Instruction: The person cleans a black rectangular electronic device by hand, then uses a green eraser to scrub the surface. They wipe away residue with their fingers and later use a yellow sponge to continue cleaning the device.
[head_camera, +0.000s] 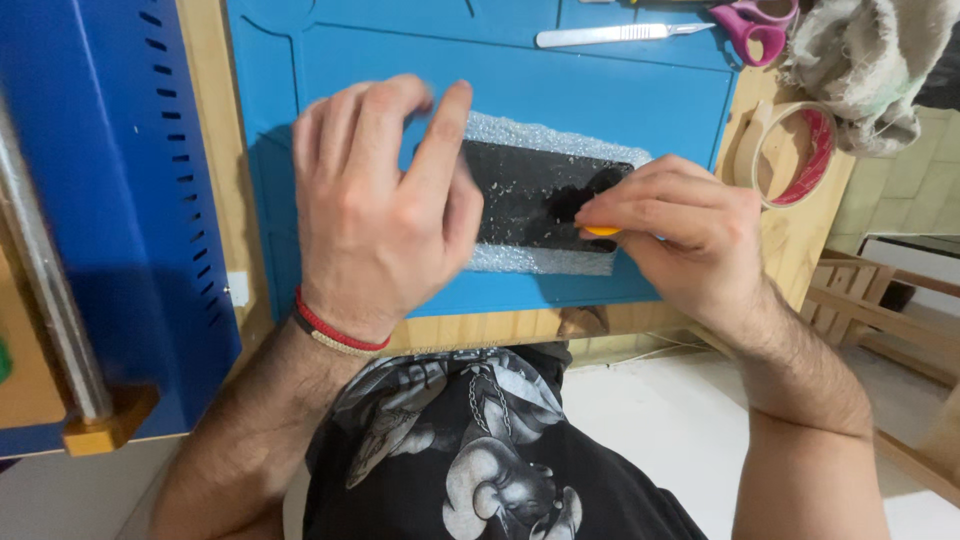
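Phone (540, 195) lies face up on a bubble-wrap pad (560, 135) on the blue mat (620, 90) — cushioned so it won't slide on the tabletop (500, 325). My left hand (380, 200) presses it flat, fingers loosely spread, holding nothing; my right hand (680, 225) pinches an orange pick (600, 231) at its right edge. Its black glass looks cracked and speckled.

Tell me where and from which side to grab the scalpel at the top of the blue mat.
Grip the scalpel by the middle of its flat silver handle, coming down from above, fingers pinching its long edges. It lies flat on the blue mat, blade pointing right toward the purple scissors, so probably keep to the left half, away from the blade.
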